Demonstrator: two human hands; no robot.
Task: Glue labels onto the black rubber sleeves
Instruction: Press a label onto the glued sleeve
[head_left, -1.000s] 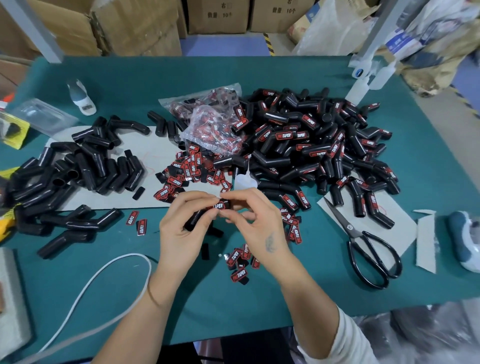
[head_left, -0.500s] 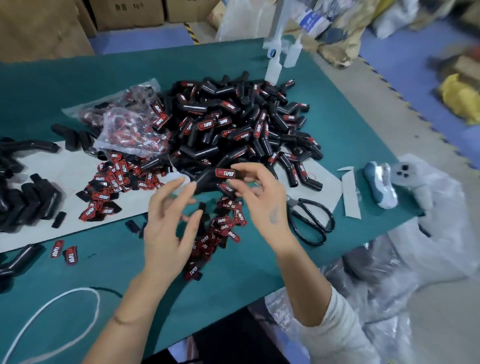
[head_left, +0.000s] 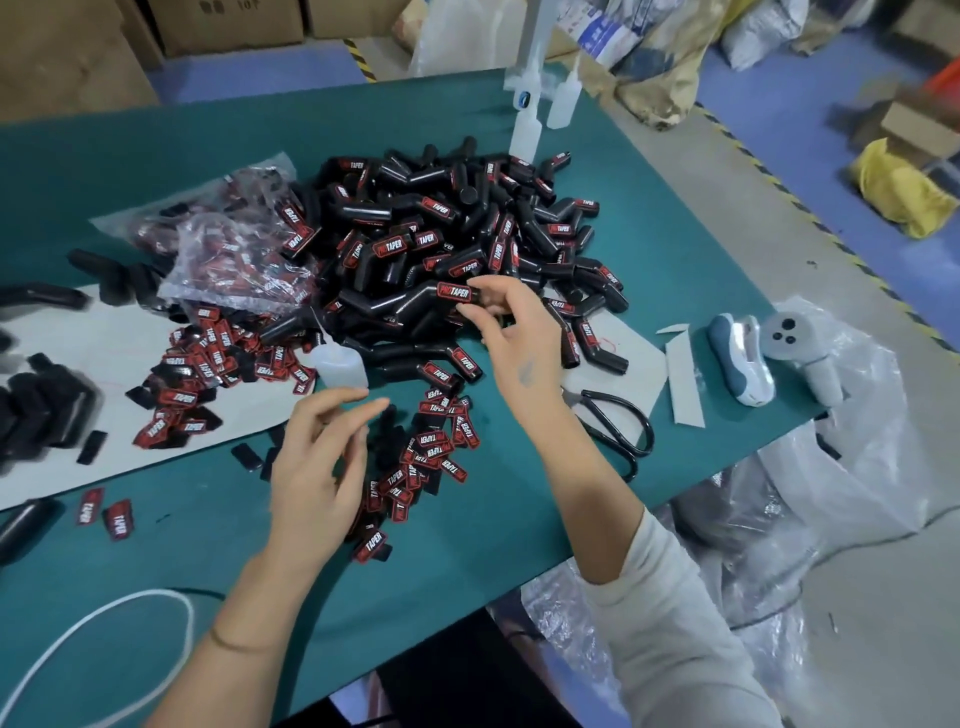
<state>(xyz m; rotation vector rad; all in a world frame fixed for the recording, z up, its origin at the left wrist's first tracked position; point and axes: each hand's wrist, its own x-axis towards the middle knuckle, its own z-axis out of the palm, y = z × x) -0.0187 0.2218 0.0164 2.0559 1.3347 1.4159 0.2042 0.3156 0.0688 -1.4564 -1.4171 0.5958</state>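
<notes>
Green-topped worktable (head_left: 649, 249): labelled sleeves (head_left: 457, 228) heaped at frame centre, right hand (head_left: 511, 332) pinching one finished sleeve (head_left: 415, 301) over them, left hand (head_left: 317, 462) slack-fingered and holding nothing, unlabelled sleeves (head_left: 47, 410) at left edge, loose labels (head_left: 426, 457) plentiful, work seemingly over half complete.

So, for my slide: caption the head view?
Right hand sets a labelled sleeve on the finished pile; left hand hovers empty.

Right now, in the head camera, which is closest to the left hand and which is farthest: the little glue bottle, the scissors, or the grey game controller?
From the left hand:
1. Glue bottle, just beyond the fingertips.
2. Scissors, off to the right, past the right arm.
3. Grey controller, at the far right table edge.
</notes>
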